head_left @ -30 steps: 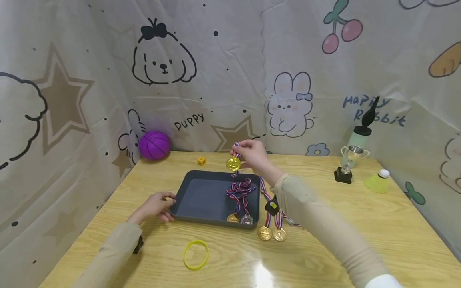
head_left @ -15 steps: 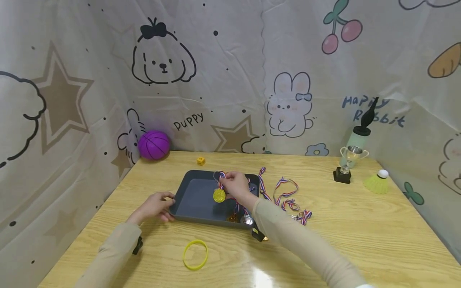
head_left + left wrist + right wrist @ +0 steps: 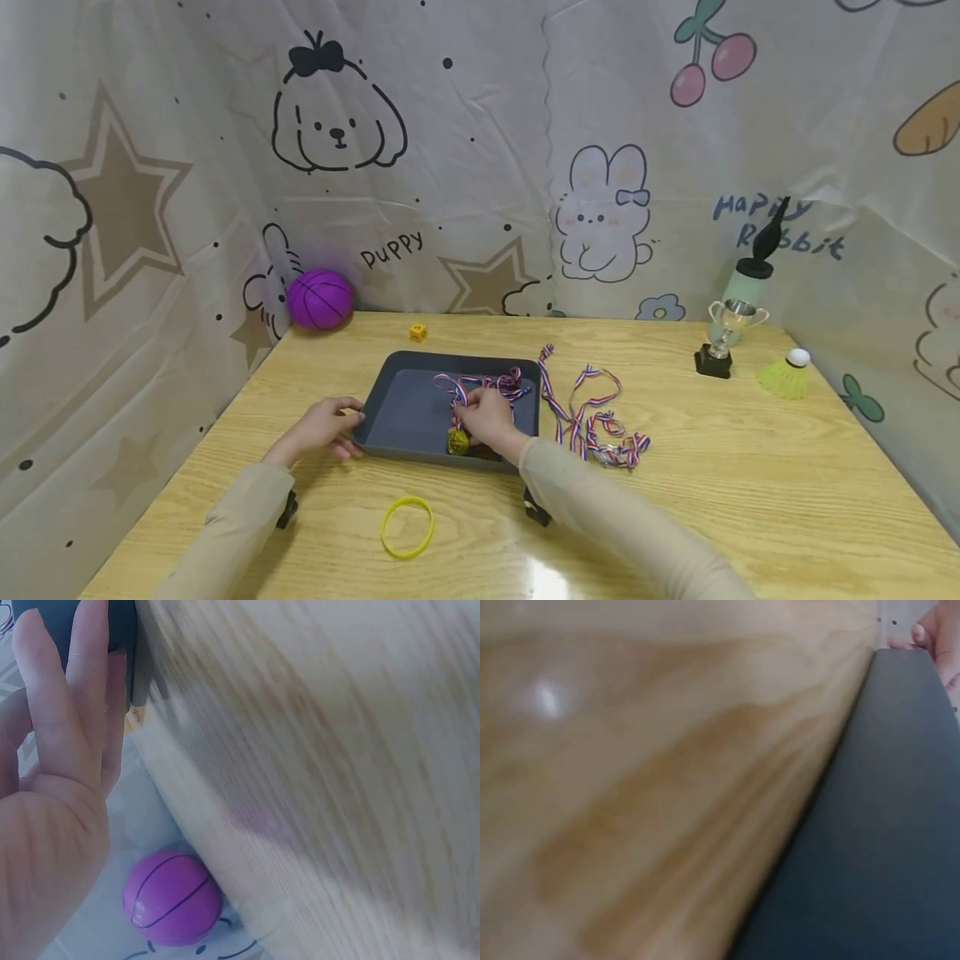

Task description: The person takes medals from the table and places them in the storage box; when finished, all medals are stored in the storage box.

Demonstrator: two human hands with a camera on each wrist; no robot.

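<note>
In the head view, my right hand (image 3: 489, 418) pinches the striped ribbon of a gold medal (image 3: 457, 442). This medal hangs low over the dark grey tray (image 3: 408, 362), near its front wall. Other red, white and blue ribbons (image 3: 516, 379) lie bunched in the tray behind the hand, which hides the medals seen there before. My left hand (image 3: 324, 425) holds the tray's left end, fingertips at the rim; in the left wrist view its fingers (image 3: 88, 667) stretch against the tray wall. More medal ribbons (image 3: 600, 417) lie on the table right of the tray.
A yellow wristband (image 3: 407, 555) lies in front of the tray. Behind it are a small yellow die (image 3: 417, 332) and a purple ball (image 3: 320, 299). At the back right stand a trophy cup (image 3: 727, 329) and a shuttlecock (image 3: 789, 377). The right wrist view shows mostly the tray wall (image 3: 885, 810).
My right hand has carried the gold medal from behind the tray forward and down, over its inside. The left hand has stayed at the tray's left end.
</note>
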